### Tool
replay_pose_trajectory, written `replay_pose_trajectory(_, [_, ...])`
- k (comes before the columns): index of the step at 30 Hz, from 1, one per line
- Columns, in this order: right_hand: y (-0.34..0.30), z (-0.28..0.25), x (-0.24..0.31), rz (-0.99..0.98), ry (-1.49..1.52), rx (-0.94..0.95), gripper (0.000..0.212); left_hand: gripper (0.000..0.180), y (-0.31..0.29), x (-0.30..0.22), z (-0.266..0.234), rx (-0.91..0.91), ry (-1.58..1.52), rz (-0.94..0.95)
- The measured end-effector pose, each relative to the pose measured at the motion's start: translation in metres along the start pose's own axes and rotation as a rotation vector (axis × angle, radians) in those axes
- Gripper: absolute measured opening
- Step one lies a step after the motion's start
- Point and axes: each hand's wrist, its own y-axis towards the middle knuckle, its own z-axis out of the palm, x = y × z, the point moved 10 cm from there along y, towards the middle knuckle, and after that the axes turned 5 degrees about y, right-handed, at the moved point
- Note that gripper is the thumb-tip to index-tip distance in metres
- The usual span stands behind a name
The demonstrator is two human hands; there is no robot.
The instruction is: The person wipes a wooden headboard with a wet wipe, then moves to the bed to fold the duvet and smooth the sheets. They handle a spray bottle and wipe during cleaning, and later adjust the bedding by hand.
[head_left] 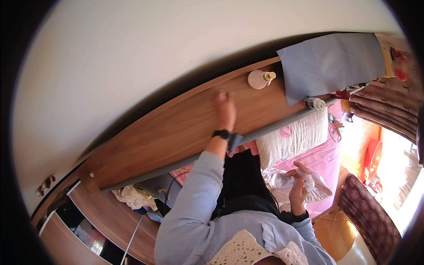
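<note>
My left hand reaches over the long brown wooden shelf, a black band on its wrist. Motion blurs its fingers, so whether it holds anything is unclear. To its right on the shelf stands a pale round pump bottle with a gold-coloured pump. My right hand is lower, over the pink bed, with its fingers closed around a crumpled white wad that looks like tissue or thin cloth.
A grey-blue sheet covers the shelf's right end, with a white-capped jar by its edge. Below lie a white pillow and pink bedding. Bundled clothes lie at lower left. Patterned curtains hang at right.
</note>
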Motion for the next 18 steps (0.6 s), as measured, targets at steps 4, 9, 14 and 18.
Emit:
replay_pose_trajectory(4, [-0.006,0.002,0.003,0.008,-0.023,-0.001,0.058,0.019,-0.089,-0.088,0.106,0.448,0.271,0.599])
replay_pose_trajectory(9, [-0.011,0.007,0.01,0.026,0.024,-0.005,0.056,0.022,-0.139,-0.058,0.038,0.574,0.417,0.785])
replay_pose_trajectory(14, [-0.008,0.019,0.021,0.016,0.009,-0.001,0.056,0.031,-0.101,0.083,-0.148,0.507,0.125,-0.016])
replay_pose_trajectory(18, [-0.008,0.035,0.03,0.021,0.024,0.04,0.056,0.023,-0.097,0.174,-0.371,-0.143,0.623,-0.34])
